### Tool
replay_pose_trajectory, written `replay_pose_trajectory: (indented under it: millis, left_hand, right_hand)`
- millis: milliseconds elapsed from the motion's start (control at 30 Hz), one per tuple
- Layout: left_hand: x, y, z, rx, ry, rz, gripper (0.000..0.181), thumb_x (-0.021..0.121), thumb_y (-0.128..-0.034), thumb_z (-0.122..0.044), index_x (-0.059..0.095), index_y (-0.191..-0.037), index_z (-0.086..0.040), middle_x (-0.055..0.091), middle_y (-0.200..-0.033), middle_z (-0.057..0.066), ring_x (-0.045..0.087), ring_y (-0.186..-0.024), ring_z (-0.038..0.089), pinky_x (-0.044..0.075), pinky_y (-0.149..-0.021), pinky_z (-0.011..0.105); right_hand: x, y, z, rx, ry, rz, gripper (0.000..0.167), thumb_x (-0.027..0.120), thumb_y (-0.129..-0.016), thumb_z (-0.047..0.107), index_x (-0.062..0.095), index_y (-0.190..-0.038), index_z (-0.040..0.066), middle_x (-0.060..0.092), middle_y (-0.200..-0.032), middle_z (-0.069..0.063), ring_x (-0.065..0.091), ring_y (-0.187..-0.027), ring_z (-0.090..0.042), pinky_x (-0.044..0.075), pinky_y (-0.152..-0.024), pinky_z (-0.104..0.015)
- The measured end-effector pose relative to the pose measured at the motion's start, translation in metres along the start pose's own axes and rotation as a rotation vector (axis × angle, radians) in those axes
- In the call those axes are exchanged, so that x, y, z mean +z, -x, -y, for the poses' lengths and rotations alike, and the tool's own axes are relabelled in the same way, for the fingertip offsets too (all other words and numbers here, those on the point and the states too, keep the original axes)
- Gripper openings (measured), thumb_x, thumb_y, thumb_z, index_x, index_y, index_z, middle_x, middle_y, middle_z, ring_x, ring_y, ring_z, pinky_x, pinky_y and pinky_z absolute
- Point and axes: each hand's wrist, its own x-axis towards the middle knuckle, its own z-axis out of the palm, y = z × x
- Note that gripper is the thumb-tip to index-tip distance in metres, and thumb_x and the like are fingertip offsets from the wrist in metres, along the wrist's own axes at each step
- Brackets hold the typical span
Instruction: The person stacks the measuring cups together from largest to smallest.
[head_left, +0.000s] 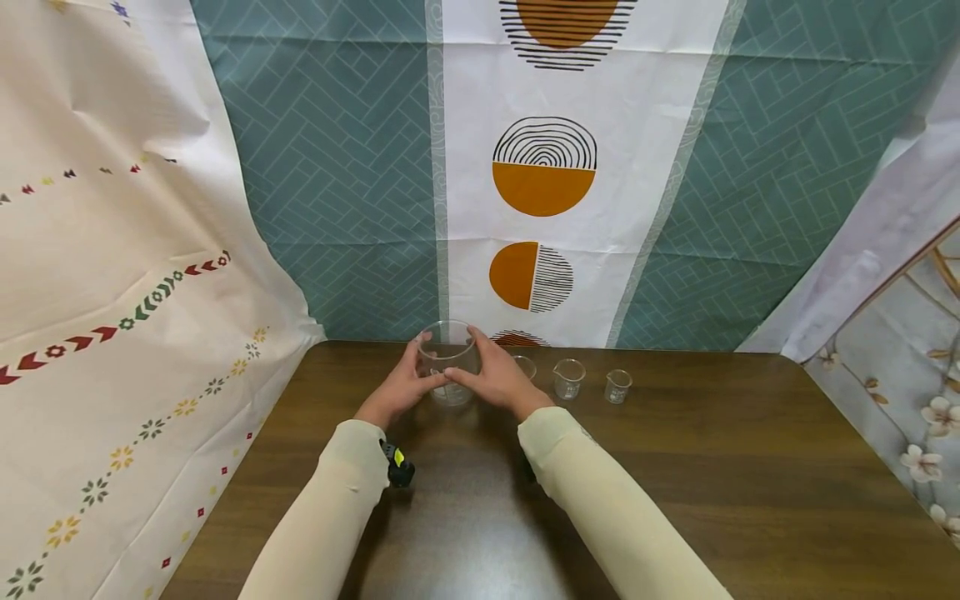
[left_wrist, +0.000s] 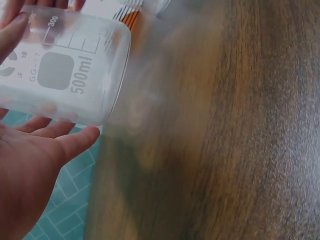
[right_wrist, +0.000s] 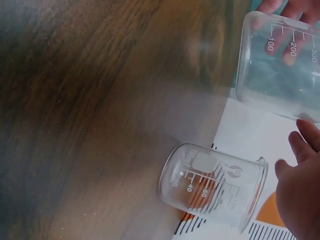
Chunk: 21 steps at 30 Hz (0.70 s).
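A large clear glass beaker (head_left: 448, 367) marked 500ml is held upright between both hands, over the back of the brown table. From its left side, the left hand (head_left: 400, 385) grips the wall, thumb in front and fingers around the side. The right hand (head_left: 501, 377) grips the opposite side, and the two thumbs nearly meet at the front. In the right wrist view the base of the large beaker (right_wrist: 280, 65) appears raised off the tabletop. Close to the right hand stands a smaller 100ml beaker (right_wrist: 215, 182), partly hidden by that hand in the head view.
Two still smaller beakers, a medium one (head_left: 568, 380) and a tiny one (head_left: 618, 387), stand to the right in a row along the back of the table (head_left: 712, 483). A patterned curtain (head_left: 345, 167) hangs behind it, and pale cloth (head_left: 135, 333) borders the left.
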Motion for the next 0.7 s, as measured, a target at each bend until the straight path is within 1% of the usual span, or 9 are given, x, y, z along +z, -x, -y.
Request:
replay_pose_trajectory:
  millis: [200,433,533,700]
  left_hand:
    - [0.0017,0.0013,-0.0023,0.021,-0.002,0.013,0.092,0.069,-0.0906,-0.029,0.003,-0.154,-0.017,0.023,-0.155,0.026,0.024,-0.146,0.038,0.029,-0.111,0.059]
    - [0.0041,0.0043,-0.0057,0.019,-0.045,0.006,0.091,0.069,-0.0903,-0.031,0.005,-0.154,-0.018,0.028,-0.153,0.023,0.027,-0.145,0.036,0.028,-0.112,0.058]
    - [0.0048,0.0058,-0.0071,0.015,-0.046,0.005,0.09,0.069,-0.09,-0.033,0.006,-0.153,-0.02,0.029,-0.152,0.022,0.028,-0.145,0.036,0.027,-0.113,0.058]
    - [0.0053,0.0069,-0.0071,0.028,-0.049,0.005,0.09,0.071,-0.0886,-0.033,0.009,-0.153,-0.021,0.03,-0.152,0.022,0.031,-0.143,0.037,0.026,-0.112,0.06]
  right_hand:
    - [-0.002,0.0038,-0.0003,0.025,-0.1,0.011,0.094,0.058,-0.085,0.064,0.014,-0.156,0.021,0.043,-0.15,-0.008,0.044,-0.137,-0.028,0.035,-0.111,-0.05]
    - [-0.0016,0.0047,-0.0042,0.017,-0.138,0.021,0.094,0.06,-0.085,0.063,0.014,-0.156,0.023,0.043,-0.15,-0.008,0.046,-0.135,-0.028,0.039,-0.108,-0.049]
    - [-0.0012,0.0055,-0.006,0.007,-0.158,0.023,0.094,0.061,-0.085,0.063,0.013,-0.156,0.024,0.043,-0.149,-0.009,0.047,-0.134,-0.029,0.041,-0.107,-0.049]
    - [-0.0014,0.0063,-0.0093,-0.011,-0.201,0.032,0.093,0.061,-0.085,0.062,0.013,-0.155,0.025,0.042,-0.15,-0.011,0.046,-0.135,-0.031,0.04,-0.108,-0.049]
